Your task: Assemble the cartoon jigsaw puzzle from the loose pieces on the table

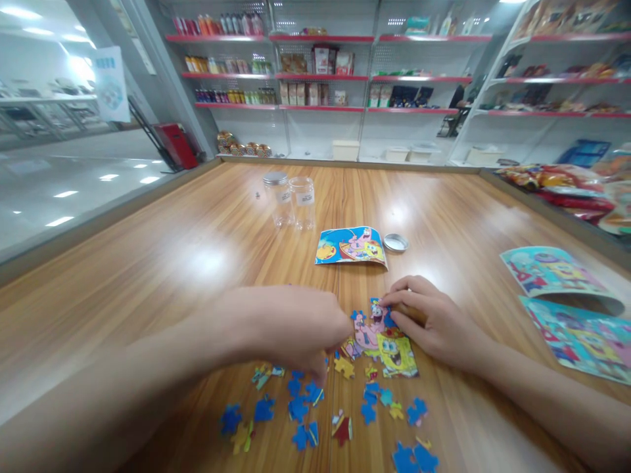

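A partly joined cartoon jigsaw (387, 345) lies on the wooden table (197, 249) in front of me. Several loose pieces (305, 401), mostly blue, are scattered below and left of it. My left hand (296, 325) hovers over the loose pieces with its fingers curled down at the joined part's left edge; what they pinch is hidden. My right hand (428, 318) rests on the joined part's upper right edge, fingers pressed together on a piece there. A printed reference picture (351, 245) lies just beyond the puzzle.
Two clear plastic jars (290, 200) stand further back, one capped, with a loose metal lid (395, 242) near the picture. Two more cartoon sheets (566, 302) lie at the right. Snack bags (562, 184) and stocked shelves (320, 72) lie beyond.
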{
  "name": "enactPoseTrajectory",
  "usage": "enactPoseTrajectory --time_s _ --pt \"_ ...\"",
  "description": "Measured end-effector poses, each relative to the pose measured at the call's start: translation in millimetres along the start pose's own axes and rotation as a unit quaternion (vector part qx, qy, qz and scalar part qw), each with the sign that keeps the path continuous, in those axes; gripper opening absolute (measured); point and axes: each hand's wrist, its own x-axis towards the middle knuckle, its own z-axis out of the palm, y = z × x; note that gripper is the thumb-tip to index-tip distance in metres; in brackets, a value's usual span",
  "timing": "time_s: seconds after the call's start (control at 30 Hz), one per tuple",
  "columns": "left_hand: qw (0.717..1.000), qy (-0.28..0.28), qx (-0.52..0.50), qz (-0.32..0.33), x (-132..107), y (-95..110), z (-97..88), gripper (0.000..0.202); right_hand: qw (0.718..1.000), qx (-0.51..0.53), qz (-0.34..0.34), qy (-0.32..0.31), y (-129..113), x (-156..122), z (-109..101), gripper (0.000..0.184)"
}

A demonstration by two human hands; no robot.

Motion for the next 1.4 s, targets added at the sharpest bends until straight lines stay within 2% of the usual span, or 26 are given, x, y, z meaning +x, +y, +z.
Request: enactPoseTrajectory --time_s 0.07,0.13,0.17,0.33,0.43,0.53,0.6,0.63,0.7,0.77,0.87,1.0,1.23,1.33,1.4 --pt "0.997 0.001 0.025 0.066 -3.4 24.0 8.0 0.017 1.0 0.0 -0.002 0.0 -0.3 0.3 -0.2 0.024" --pt "0.988 0.073 0.047 0.131 -3.7 41.9 19.2 0.008 1.0 0.0 -0.004 0.002 0.1 0.5 0.0 0.024" --pt "0.984 0.09 0.063 0.142 -2.7 47.8 25.1 0.004 1.0 -0.001 -0.006 0.005 0.4 0.5 0.2 0.024" --pt "0.975 0.105 0.086 0.179 5.4 53.8 43.3 0.014 1.0 -0.001 -0.011 0.008 2.5 -0.3 1.4 0.024" --pt "0.977 0.092 0.084 0.173 7.1 49.0 38.5 0.011 1.0 -0.002 -0.01 0.01 3.1 -1.1 1.9 0.025" --pt "0.983 0.016 0.047 0.176 6.5 37.3 22.5 0.008 1.0 -0.002 -0.008 0.01 3.0 -1.9 2.2 0.025" --pt "0.984 -0.009 -0.029 0.176 6.6 22.5 10.5 0.008 1.0 -0.002 -0.008 0.009 2.5 -2.2 2.2 0.025" --pt "0.985 0.005 -0.068 0.156 7.2 13.2 5.7 0.008 1.0 -0.002 -0.008 0.009 2.0 -2.1 2.1 0.025" --pt "0.983 0.072 -0.135 0.099 10.1 -6.9 -0.2 0.013 1.0 -0.002 -0.005 0.005 1.1 -1.7 1.8 0.026" --pt "0.976 0.105 -0.18 0.057 14.8 -24.9 -0.7 0.015 1.0 -0.003 -0.002 0.0 0.4 -1.1 1.4 0.026" --pt "0.972 0.103 -0.21 0.032 22.7 -39.9 4.6 0.018 1.0 -0.004 -0.001 0.0 0.5 -0.7 1.1 0.026" --pt "0.974 0.091 -0.203 0.039 28.5 -40.6 11.2 0.012 1.0 -0.002 -0.003 0.004 1.4 -1.1 1.4 0.028" --pt "0.977 0.115 -0.178 0.04 28.5 -38.1 13.5 0.005 1.0 -0.001 -0.006 0.012 -1.7 -1.3 -0.9 0.028" --pt "0.969 0.111 -0.21 0.062 28.6 -40.2 14.7 0.018 0.999 0.0 -0.043 0.01 -8.2 -2.6 -3.9 0.033" --pt "0.967 0.113 -0.214 0.08 28.7 -41.5 15.2 0.027 0.996 -0.012 -0.085 -0.025 -13.6 -3.3 -5.5 0.039"
